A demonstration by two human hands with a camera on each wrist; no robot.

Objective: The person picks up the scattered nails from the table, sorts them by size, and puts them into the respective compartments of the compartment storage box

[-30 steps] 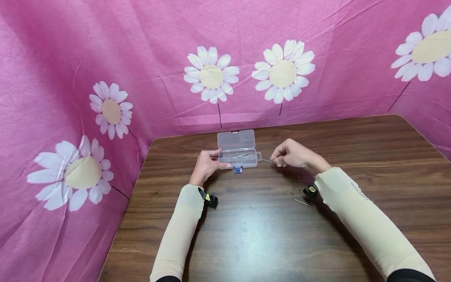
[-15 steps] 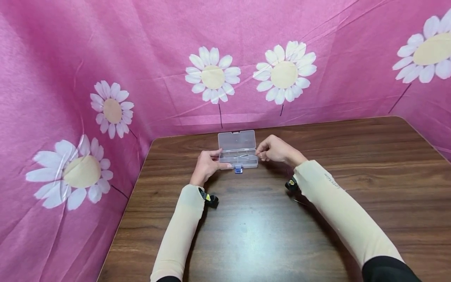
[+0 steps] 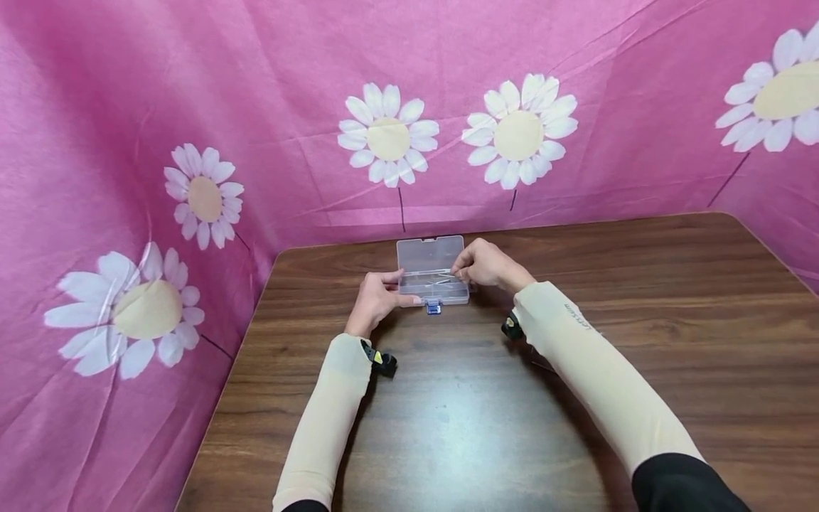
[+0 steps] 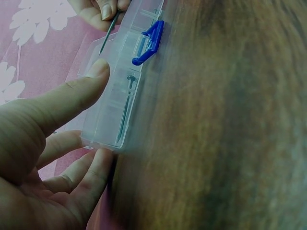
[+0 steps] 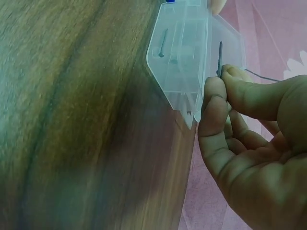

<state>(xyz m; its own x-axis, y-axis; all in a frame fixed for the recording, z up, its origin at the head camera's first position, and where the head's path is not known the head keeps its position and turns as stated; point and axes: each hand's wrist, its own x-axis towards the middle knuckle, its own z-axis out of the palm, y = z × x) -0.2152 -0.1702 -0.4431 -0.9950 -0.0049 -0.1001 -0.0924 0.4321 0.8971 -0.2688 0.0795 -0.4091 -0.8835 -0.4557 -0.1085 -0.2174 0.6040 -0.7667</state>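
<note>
- Grip, left: bare hand, drawn in on the left end of the box, thumb at the front edge, fingers at the end and farther back.
- Grip, right: bare hand, thumb and fingertips pinched together on one nail.
- Held nail: dark metal, projecting from the right grip above the rear of the box, point towards the left grip.
- Compartment box: clear plastic, between the two grips, its right part below the right grip.
- Lid: hinged, raised and leaning back behind both grips.
- Latch: blue, unfastened, on the front edge, right of the left thumb.
- Hanging tab: clear plastic, at the box end nearest the right grip.
- Front-row nail: in the compartment beside the left grip.
- Second front-row nail: right of the latch, in front of the right grip.
- Loose nail: on the counter, nearer the wearer than the right grip, partly hidden by the forearm.
- Cloth: pink, daisy print, beyond both grips.
</note>
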